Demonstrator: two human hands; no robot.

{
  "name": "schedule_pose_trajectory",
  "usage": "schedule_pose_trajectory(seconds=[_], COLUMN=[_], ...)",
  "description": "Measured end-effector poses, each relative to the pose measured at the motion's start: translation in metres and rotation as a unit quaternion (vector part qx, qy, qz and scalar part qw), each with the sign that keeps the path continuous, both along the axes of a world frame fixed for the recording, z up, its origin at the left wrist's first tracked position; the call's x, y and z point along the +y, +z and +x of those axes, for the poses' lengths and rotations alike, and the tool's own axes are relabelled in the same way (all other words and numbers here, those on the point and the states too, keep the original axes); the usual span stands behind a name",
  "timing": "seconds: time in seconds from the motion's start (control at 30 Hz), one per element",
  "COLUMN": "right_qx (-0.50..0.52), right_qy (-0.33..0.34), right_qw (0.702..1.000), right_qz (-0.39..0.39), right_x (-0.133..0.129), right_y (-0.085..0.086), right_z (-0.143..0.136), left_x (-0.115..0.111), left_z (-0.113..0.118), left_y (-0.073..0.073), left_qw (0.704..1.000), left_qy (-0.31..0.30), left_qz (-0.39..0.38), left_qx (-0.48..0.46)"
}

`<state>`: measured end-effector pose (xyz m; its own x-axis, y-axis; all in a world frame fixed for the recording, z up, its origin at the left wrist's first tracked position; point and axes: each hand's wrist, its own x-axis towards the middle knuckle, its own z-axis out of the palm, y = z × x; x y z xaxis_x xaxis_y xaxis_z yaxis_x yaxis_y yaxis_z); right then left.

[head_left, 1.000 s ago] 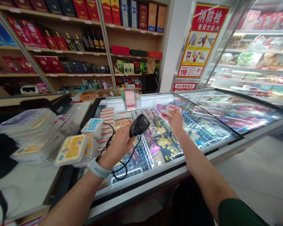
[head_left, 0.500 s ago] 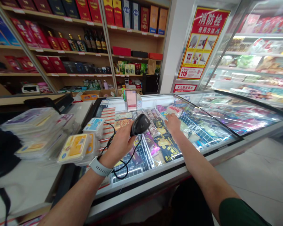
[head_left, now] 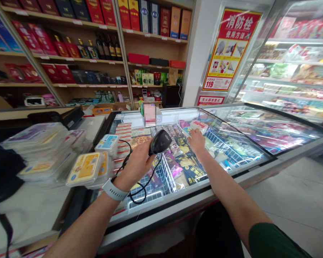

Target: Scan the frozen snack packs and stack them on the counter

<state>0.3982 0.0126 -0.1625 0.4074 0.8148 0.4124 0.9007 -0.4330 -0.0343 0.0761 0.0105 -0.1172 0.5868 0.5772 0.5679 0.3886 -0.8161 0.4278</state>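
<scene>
My left hand (head_left: 136,161), with a pale watch band at the wrist, is wrapped round a black handheld scanner (head_left: 160,142) above the glass-topped freezer (head_left: 177,205). The scanner's black cable loops below the hand over the glass. Farther right, my right hand (head_left: 197,141) reaches over the glass, its fingers at a small pale package with a blue-green part. A clear tub with a red and white label (head_left: 199,126) lies just beyond these fingers. How firmly the fingers hold the pale package is too small to tell.
Stacked plastic tubs stand at the left, among them a yellow-labelled tub (head_left: 85,167) and a blue-labelled tub (head_left: 107,143). A pink and white card (head_left: 150,115) stands at the freezer's back edge. Shelves of boxes and bottles rise behind; a red sign (head_left: 233,48) hangs on the pillar.
My right hand and forearm have shifted very slightly to the left. My left hand and the scanner have hardly moved.
</scene>
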Motion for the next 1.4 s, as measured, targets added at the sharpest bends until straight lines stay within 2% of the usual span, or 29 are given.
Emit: schedule_pose_trajectory(seconds=[0.33,0.7,1.0,1.23,1.4], right_qx=[0.008,0.015,-0.011,-0.004,-0.004], right_qy=[-0.001,0.027,0.058,0.108,0.172], right_qw=[1.0,0.999,0.995,0.991,0.983], right_qz=[0.003,0.03,0.084,0.079,0.07], right_x=[0.002,-0.002,0.003,0.009,0.013], right_y=[-0.001,0.008,-0.003,-0.006,-0.005], right_z=[0.002,-0.004,-0.003,-0.017,-0.035], left_x=[0.001,-0.001,0.0,-0.002,-0.005], left_z=[0.0,0.0,-0.001,-0.003,-0.003], left_y=[-0.002,0.001,0.002,0.004,0.009], left_qw=[1.0,1.0,1.0,1.0,0.999], left_qy=[0.0,-0.002,-0.001,-0.007,-0.009], left_qz=[0.007,0.002,0.004,-0.001,-0.007], left_qx=[-0.008,-0.007,-0.009,-0.025,-0.037])
